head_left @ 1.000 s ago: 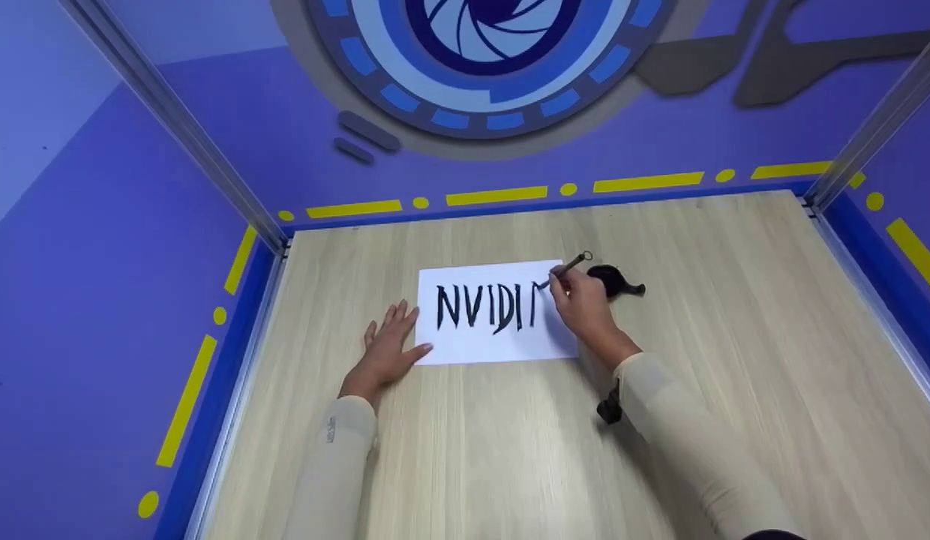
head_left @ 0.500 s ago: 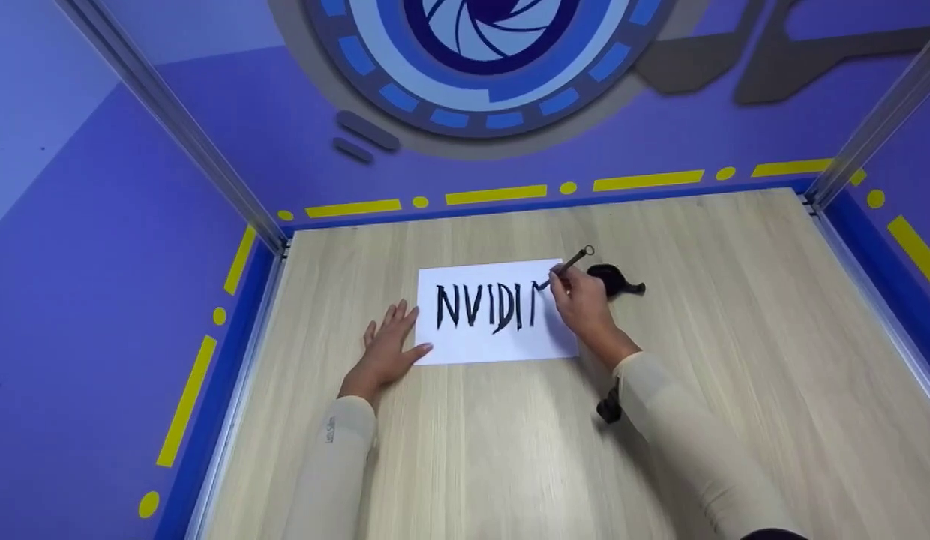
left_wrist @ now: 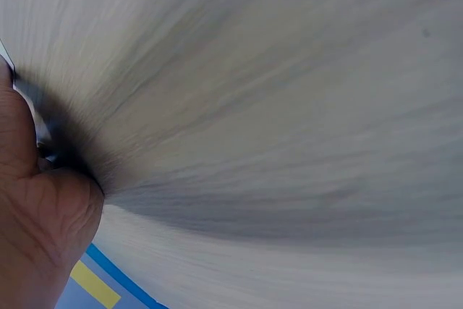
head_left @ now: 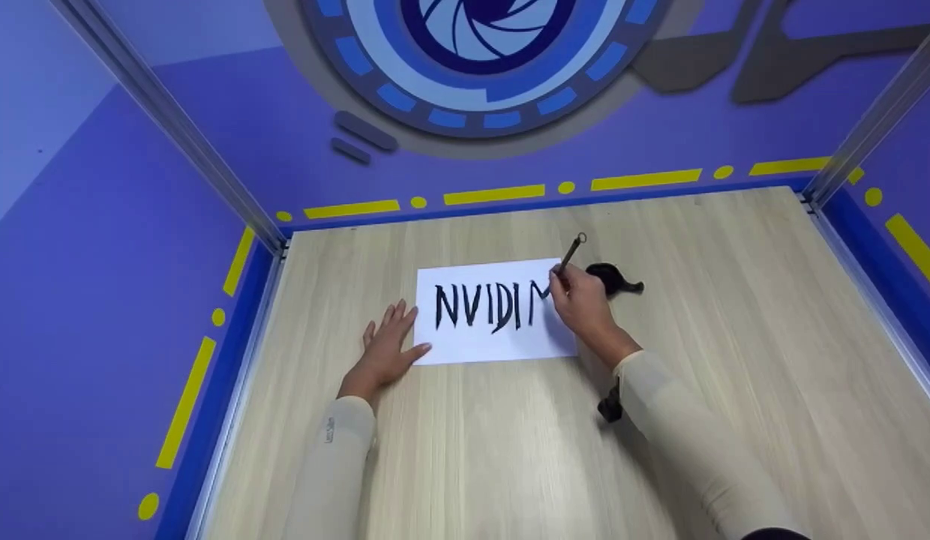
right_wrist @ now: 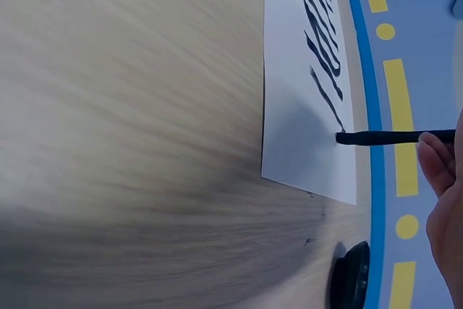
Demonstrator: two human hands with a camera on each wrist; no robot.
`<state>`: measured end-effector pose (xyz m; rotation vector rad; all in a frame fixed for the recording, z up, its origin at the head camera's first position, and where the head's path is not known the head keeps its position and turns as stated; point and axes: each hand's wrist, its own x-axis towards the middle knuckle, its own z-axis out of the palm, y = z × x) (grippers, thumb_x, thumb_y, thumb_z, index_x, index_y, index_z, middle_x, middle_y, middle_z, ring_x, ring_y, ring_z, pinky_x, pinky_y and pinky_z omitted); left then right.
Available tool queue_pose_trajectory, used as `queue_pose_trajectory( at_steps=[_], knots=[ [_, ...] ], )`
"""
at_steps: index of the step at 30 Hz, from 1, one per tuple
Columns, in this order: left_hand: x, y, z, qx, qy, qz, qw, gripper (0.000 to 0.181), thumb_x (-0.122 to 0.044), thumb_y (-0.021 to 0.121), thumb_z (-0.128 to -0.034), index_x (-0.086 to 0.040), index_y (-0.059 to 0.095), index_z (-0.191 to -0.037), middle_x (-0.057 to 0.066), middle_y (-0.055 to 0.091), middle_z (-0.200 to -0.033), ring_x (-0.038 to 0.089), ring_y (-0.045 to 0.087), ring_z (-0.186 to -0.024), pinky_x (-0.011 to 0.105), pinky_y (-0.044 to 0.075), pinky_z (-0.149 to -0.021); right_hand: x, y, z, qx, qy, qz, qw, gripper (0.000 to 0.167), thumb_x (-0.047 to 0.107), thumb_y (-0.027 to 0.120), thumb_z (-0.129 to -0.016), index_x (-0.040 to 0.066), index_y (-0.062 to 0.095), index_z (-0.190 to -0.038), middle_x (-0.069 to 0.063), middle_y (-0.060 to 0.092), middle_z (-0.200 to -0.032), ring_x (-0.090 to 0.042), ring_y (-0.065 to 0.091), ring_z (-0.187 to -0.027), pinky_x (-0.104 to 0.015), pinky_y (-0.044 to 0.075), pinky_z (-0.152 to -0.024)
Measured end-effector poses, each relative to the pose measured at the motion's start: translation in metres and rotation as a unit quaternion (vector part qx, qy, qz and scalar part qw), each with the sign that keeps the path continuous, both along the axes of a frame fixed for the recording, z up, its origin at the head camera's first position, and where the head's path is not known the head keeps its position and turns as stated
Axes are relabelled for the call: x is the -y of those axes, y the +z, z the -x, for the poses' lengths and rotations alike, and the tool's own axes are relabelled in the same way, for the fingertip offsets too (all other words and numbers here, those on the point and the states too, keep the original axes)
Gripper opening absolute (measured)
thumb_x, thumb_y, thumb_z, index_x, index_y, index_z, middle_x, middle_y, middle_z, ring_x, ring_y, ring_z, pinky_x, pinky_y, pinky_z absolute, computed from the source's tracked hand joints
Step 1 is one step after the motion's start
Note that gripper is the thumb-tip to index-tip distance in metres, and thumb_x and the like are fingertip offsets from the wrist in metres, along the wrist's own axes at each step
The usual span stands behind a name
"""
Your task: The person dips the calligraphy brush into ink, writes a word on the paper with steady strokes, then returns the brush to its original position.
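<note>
A white sheet of paper (head_left: 487,349) lies on the wooden table, with the black brushed letters "NVIDI" and the start of another letter on it. My left hand (head_left: 388,349) rests flat at the paper's left edge, fingers spread and thumb on its lower corner. In the left wrist view only part of this hand (left_wrist: 43,222) shows. My right hand (head_left: 586,306) pinches a dark writing brush (head_left: 571,255) with a loop at its top end. Its tip is at the rightmost stroke, as the brush (right_wrist: 394,137) also shows in the right wrist view.
A black dish with a curved spout or handle (head_left: 622,282) sits just right of the paper, partly behind my right hand. Purple-blue panels (head_left: 232,135) enclose the table's back and sides. A black device (head_left: 610,406) is at my right wrist.
The brush has tilted more upright, its looped end moving left and up. Its stroke now runs further down and right from the last letter's top. My left hand stays in place.
</note>
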<state>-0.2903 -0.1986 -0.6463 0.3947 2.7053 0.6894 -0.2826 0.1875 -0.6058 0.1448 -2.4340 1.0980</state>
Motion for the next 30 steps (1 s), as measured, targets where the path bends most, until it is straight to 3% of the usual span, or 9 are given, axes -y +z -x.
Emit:
queue_pose_trajectory(
  at_steps=[20, 30],
  knots=[
    [0.000, 0.003, 0.000, 0.005, 0.000, 0.010, 0.9999, 0.083, -0.058, 0.057, -0.1063, -0.028, 0.017, -0.173, 0.001, -0.002, -0.184, 0.028, -0.008, -0.172, 0.061, -0.011, -0.135, -0.006, 0.003, -0.006, 0.038, 0.009, 0.015, 0.9991, 0.016, 0.010, 0.063, -0.103, 0.000, 0.070, -0.093, -0.009, 0.066, -0.076, -0.021, 0.058, -0.069, -0.030, 0.046, -0.061],
    [-0.001, 0.000, -0.002, -0.002, 0.000, -0.010, 1.0000, 0.083, -0.054, 0.060, -0.1059, -0.025, 0.021, -0.173, 0.003, 0.002, -0.184, 0.030, -0.005, -0.172, 0.063, -0.010, -0.135, -0.007, 0.020, -0.015, 0.017, -0.006, 0.070, 0.9974, 0.015, 0.013, 0.065, -0.104, 0.002, 0.074, -0.100, -0.011, 0.073, -0.080, -0.018, 0.061, -0.071, -0.019, 0.046, -0.062]
  ],
)
